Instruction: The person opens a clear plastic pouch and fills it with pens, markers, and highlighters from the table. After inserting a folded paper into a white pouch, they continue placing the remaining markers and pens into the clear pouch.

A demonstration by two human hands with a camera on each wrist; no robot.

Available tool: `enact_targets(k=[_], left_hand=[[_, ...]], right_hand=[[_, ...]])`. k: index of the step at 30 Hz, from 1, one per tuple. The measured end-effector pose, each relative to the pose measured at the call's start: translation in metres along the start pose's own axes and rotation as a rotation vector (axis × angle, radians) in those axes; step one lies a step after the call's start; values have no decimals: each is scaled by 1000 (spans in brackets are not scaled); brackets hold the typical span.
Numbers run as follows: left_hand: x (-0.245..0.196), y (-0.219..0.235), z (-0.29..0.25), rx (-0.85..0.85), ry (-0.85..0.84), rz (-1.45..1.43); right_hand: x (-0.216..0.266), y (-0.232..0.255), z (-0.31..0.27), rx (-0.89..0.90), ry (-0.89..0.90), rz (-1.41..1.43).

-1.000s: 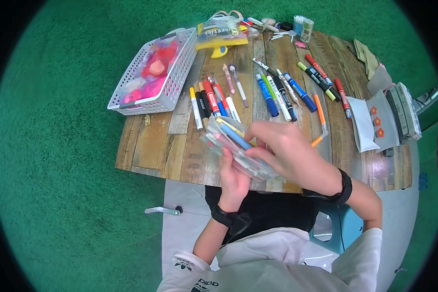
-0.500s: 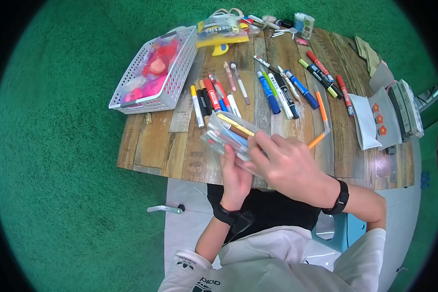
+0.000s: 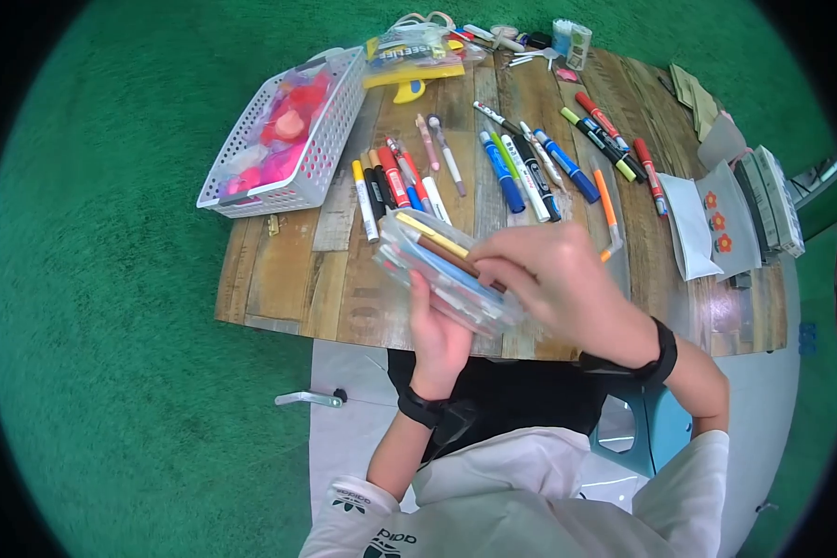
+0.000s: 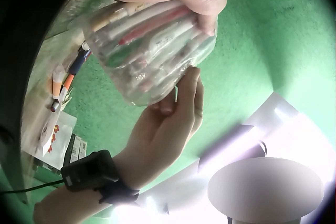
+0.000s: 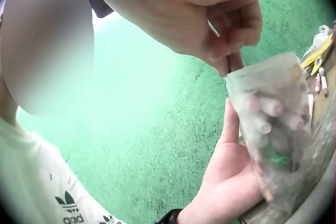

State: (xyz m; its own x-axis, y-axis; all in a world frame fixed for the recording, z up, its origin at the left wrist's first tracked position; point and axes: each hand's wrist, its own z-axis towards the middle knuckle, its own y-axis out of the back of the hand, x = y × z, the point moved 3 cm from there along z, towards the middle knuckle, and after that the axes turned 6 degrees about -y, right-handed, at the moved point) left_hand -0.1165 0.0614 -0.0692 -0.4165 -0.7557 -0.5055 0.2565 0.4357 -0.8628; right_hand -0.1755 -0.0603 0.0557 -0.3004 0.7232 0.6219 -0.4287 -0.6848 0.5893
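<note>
A clear pouch [image 3: 465, 307] full of pens tilts above the table's near edge. My left hand [image 3: 440, 337] grips it from below, thumb along its near side. Yellow, brown and blue pens show through the plastic in the head view. My right hand [image 3: 567, 293] is over the pouch's right end, with thumb and fingertips pinching the end of a brown pen [image 3: 448, 253] at the opening. In the right wrist view, the fingertips are right at the corner of the pouch [image 5: 278, 103]. Pens of several colours fill the pouch [image 4: 152, 56] in the left wrist view.
Loose markers [image 3: 521, 172] lie in groups across the wooden table [image 3: 298, 279]. A white basket [image 3: 335, 149] of pink items stands at the left, near a yellow-edged bag [image 3: 414, 70]. Flower-decorated paper [image 3: 721, 223] and boxes [image 3: 777, 205] are at the right; an orange jointed stick [image 3: 606, 200] lies nearby.
The brown pen has come into view beside the yellow one. My right hand dipped over the pouch, then rose slightly with its fingers pinched; my left hand keeps its hold.
</note>
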Motion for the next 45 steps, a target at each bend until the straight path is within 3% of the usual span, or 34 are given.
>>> enact_targets(k=[3, 5, 9, 11, 18, 20, 21, 23, 24, 26, 28, 30, 36, 38, 40, 42, 44, 45], left_hand=[[0, -2, 3, -23, 3, -63], [0, 0, 4, -45, -19, -70], [0, -1, 3, -47, -27, -80], [0, 0, 3, -54, -47, -35], [2, -4, 1, 1, -84, -47], [3, -7, -1, -38, -81, -77], [5, -11, -3, -85, -73, -25], [14, -10, -7, -118, -53, -42], [25, -13, -8, -147, -10, -57], [37, -24, -9, -122, 82, -136], [42, -31, -13, -11, 182, -160], [49, -41, -12, 15, 128, -186], [79, -74, -9, 102, 251, -258], [84, -93, -11, 257, 349, 17], [92, -94, -5, 297, 363, 142], [97, -105, -2, 501, 499, 406], [102, -111, 6, 525, 467, 505], [104, -115, 10, 636, 519, 568]], right_hand=[[-5, 12, -1, 79, -152, 44], [-7, 14, -8, 53, 35, -114], [-9, 6, -28, 107, -78, -99], [-5, 5, -32, 107, 27, -279], [0, 15, -37, 69, 83, -492], [4, 28, -34, 3, -130, -506], [5, 28, -34, 6, -119, -510], [2, 32, -37, -41, -237, -310], [4, 35, -41, -48, -246, -343], [7, 34, -50, 65, -248, -73], [5, 39, -60, 11, -175, -70], [4, 44, -69, 2, -256, -74], [-12, 65, -101, -386, -337, -19], [-15, 76, -113, -458, -324, -35], [-20, 86, -129, -696, -487, 121], [-23, 96, -139, -771, -492, 108], [-24, 102, -148, -828, -564, 149], [-27, 105, -154, -867, -565, 145]])
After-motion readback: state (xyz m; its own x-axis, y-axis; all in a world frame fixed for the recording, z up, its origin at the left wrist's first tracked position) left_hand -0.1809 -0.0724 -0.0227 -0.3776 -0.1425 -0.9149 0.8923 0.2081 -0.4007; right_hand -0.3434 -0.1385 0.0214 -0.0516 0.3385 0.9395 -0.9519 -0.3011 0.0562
